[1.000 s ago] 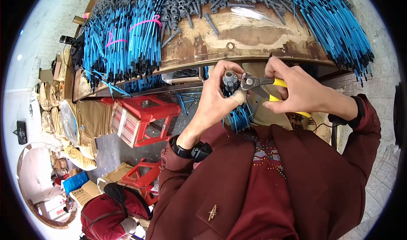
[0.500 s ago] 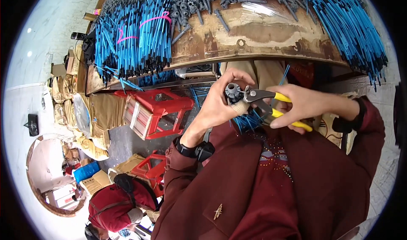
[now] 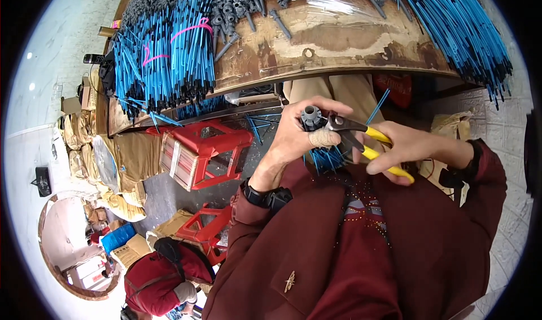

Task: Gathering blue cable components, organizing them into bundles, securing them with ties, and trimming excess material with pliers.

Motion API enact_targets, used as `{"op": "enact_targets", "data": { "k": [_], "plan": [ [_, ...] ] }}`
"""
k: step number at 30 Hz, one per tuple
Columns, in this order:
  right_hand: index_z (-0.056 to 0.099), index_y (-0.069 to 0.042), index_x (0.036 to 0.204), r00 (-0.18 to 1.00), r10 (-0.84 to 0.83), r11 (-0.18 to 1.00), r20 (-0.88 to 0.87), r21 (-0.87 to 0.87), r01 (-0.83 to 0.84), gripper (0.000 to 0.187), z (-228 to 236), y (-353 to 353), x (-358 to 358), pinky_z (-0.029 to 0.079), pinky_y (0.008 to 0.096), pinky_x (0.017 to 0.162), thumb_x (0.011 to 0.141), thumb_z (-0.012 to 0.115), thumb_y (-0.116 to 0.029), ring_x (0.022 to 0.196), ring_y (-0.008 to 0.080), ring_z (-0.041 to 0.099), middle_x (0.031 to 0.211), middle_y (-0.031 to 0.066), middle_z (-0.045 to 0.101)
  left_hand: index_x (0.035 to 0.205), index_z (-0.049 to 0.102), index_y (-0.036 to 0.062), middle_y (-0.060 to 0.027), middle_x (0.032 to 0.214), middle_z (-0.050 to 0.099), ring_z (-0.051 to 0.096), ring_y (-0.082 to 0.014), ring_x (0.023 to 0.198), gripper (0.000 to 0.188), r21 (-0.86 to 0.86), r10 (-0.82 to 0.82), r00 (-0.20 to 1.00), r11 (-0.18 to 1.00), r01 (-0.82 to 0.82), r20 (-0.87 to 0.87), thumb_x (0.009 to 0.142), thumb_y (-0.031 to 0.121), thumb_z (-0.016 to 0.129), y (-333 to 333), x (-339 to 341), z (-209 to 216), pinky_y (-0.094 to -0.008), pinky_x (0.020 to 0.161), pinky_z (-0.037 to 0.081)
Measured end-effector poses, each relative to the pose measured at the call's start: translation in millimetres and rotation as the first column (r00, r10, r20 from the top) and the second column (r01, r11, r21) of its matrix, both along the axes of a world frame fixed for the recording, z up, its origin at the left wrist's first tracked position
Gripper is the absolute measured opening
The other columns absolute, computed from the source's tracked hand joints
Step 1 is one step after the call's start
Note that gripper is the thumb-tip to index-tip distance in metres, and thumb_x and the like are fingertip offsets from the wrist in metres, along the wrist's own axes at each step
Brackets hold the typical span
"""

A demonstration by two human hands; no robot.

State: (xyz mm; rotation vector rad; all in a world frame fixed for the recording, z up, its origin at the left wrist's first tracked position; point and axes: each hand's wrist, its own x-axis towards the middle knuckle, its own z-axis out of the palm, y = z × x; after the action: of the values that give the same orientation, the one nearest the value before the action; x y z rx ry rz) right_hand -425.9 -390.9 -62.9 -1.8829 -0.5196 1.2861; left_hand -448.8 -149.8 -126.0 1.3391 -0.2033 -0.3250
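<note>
Near the centre of the frame, slightly above the middle, a person's left hand (image 3: 291,136) was closed around a grey plastic part (image 3: 310,117), which stood with its top toward the viewer. The part was matt and dark grey, with a short round tube at its top, a dark round hole in that tube, and a ring of notched ribs around it like a small gear; its lower portion was hidden by the fingers. A beige wrap (image 3: 324,138) covered the left thumb, which lay along the part's near side. Just below the hand showed a cluster of thin blue rods (image 3: 327,160); whether they joined the grey part could not be told. Right of centre, the right hand (image 3: 403,147) gripped a pair of pliers (image 3: 353,126) with a dark metal head and bright yellow handles, spread apart. The head pointed left, just beside the grey part; its exact contact was too small to tell. Across the top of the frame, a worn wooden table (image 3: 344,40) bore a heap of similar grey pieces (image 3: 237,6), with black-tipped blue rods in bundles (image 3: 189,57) at upper left and in a large pile (image 3: 457,29) at upper right.
</note>
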Motion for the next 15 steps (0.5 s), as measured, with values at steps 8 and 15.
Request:
{"op": "enact_targets", "data": {
  "k": [8,15],
  "plan": [
    [0.045,0.000,0.129,0.846,-0.111,0.992,0.522,0.109,0.063,0.050,32,-8,16,0.051,0.0285,0.062,0.087,0.068,-0.014,0.066,0.0175,0.064,0.080,0.0101,0.062,0.114,0.068,0.0054,0.0018,0.095,0.064,0.056,-0.0066,0.084,0.054,0.028,0.104,0.990,0.994,-0.102,-0.092,0.068,0.026,0.088,-6,8,2,-0.0233,0.077,0.047],
    [0.044,0.002,0.128,0.974,-0.086,0.984,0.208,0.168,0.051,0.043,-12,-5,11,0.049,0.0304,0.055,0.091,0.061,-0.011,0.056,0.0227,0.062,0.069,0.0102,0.059,0.113,0.068,0.0057,0.0024,0.093,0.062,0.057,-0.0063,0.082,0.051,-0.025,-0.119,0.993,0.993,0.119,0.010,0.069,0.024,0.087,5,12,-4,-0.0227,0.075,0.047]
  ]
}}
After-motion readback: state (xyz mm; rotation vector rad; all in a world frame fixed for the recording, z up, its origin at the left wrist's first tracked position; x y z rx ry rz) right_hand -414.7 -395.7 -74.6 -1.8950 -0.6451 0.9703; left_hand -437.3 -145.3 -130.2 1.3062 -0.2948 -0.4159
